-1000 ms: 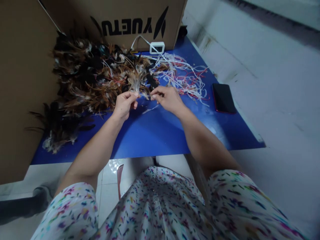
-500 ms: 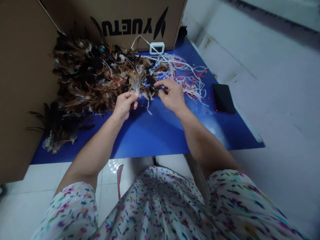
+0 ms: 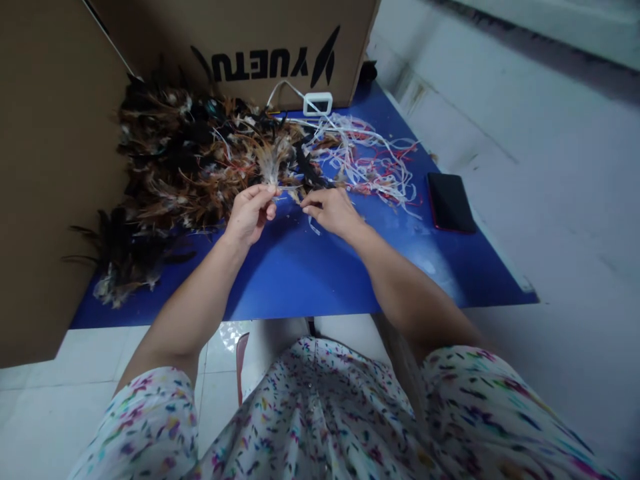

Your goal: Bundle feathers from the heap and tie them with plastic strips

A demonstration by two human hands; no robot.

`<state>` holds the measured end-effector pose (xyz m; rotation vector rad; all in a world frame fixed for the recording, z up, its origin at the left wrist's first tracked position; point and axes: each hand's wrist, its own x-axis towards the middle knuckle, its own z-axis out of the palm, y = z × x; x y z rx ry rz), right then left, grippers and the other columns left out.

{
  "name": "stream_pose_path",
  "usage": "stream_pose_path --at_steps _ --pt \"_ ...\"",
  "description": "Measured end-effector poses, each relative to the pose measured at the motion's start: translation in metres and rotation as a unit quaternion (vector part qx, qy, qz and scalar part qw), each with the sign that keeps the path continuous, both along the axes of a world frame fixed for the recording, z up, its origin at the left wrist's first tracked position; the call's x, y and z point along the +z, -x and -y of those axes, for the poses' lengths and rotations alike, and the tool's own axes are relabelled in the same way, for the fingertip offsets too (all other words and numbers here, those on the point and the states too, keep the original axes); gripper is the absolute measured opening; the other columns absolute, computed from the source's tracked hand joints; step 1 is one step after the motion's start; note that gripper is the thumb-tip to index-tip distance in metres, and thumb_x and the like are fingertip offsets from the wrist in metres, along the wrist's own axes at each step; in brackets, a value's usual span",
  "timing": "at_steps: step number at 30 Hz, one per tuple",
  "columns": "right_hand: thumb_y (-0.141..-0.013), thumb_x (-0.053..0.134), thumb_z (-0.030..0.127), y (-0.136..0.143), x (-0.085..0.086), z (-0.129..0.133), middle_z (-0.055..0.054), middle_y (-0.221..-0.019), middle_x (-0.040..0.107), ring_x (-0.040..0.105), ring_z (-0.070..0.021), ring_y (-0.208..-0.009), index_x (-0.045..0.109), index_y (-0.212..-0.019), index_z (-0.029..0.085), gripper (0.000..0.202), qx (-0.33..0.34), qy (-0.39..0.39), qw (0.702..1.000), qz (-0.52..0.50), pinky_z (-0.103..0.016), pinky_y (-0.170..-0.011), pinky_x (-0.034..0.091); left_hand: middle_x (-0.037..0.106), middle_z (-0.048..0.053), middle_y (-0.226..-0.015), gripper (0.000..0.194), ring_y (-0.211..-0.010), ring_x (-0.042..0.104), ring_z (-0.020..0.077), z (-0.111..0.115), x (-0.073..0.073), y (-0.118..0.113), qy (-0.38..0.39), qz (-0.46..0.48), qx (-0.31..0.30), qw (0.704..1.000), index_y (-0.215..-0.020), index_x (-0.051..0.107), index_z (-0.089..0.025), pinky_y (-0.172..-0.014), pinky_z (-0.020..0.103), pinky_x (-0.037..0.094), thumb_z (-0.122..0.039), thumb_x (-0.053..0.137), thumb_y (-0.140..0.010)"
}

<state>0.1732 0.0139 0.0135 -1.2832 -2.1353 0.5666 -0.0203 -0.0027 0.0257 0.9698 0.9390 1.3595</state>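
My left hand (image 3: 253, 212) is closed in a pinch on the base of a small bunch of pale feathers (image 3: 270, 163), whose tips fan out away from me. Just to its right, my right hand (image 3: 331, 210) is closed too, thumb and fingertips together low over the table. What those fingertips hold, if anything, is too small to make out. Beside them lie a few small feathers and a short clear strip (image 3: 314, 227). Dark feathers (image 3: 310, 170) lie right behind my right hand.
A large heap of brown and black feathers (image 3: 175, 153) covers the left of the blue table (image 3: 300, 280). White and red ties (image 3: 375, 157) lie tangled at right, near a phone (image 3: 451, 202). A small white device (image 3: 317, 104) stands before a cardboard box (image 3: 280, 27).
My right hand has come down and slightly left, its fingers closing from a loose spread into a pinch. My left hand keeps its hold on the pale feathers. The view has shifted slightly.
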Motion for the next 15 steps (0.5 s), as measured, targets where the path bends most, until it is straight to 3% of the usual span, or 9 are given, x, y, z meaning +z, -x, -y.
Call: stream_pose_path --at_steps 4,8,11,15 --pt "-0.072 0.071 0.011 -0.01 0.002 -0.006 -0.007 -0.101 0.075 0.068 -0.0241 -0.095 0.076 -0.102 0.019 0.032 0.004 -0.039 0.999 -0.017 -0.041 -0.092 0.05 0.053 -0.005 -0.05 0.019 -0.037 0.044 0.0025 0.001 0.001 -0.001 0.007 -0.017 0.004 1.0 -0.063 0.065 -0.015 -0.037 0.015 0.033 -0.023 0.079 -0.074" --pt "-0.074 0.068 0.02 -0.009 0.007 -0.006 -0.007 -0.111 0.073 0.067 -0.0236 -0.104 0.073 -0.11 0.02 0.036 0.036 -0.03 0.984 -0.171 -0.039 -0.092 0.051 0.063 -0.002 -0.061 0.02 -0.038 0.045 0.002 0.002 -0.002 -0.002 -0.006 -0.042 0.0 0.999 -0.063 0.064 -0.015 -0.037 0.016 0.035 -0.025 0.08 -0.071" --pt "-0.078 0.068 0.032 0.0 0.009 0.0 -0.006 -0.106 0.075 0.068 -0.0218 -0.1 0.073 -0.108 0.019 0.033 0.06 0.009 0.969 -0.241 -0.036 -0.086 0.052 0.064 -0.002 -0.061 0.02 -0.038 0.046 0.0028 0.003 -0.005 -0.003 -0.017 -0.068 -0.003 0.998 -0.063 0.065 -0.016 -0.037 0.016 0.036 -0.026 0.08 -0.071" --pt "-0.08 0.07 0.036 0.01 0.008 0.008 -0.005 -0.091 0.076 0.067 -0.0185 -0.084 0.075 -0.097 0.017 0.026 0.05 -0.001 0.98 -0.192 -0.033 -0.079 0.05 0.058 -0.003 -0.052 0.022 -0.038 0.047 0.0046 0.004 -0.009 -0.005 -0.038 -0.096 -0.014 0.995 -0.063 0.066 -0.016 -0.038 0.017 0.037 -0.03 0.081 -0.07"
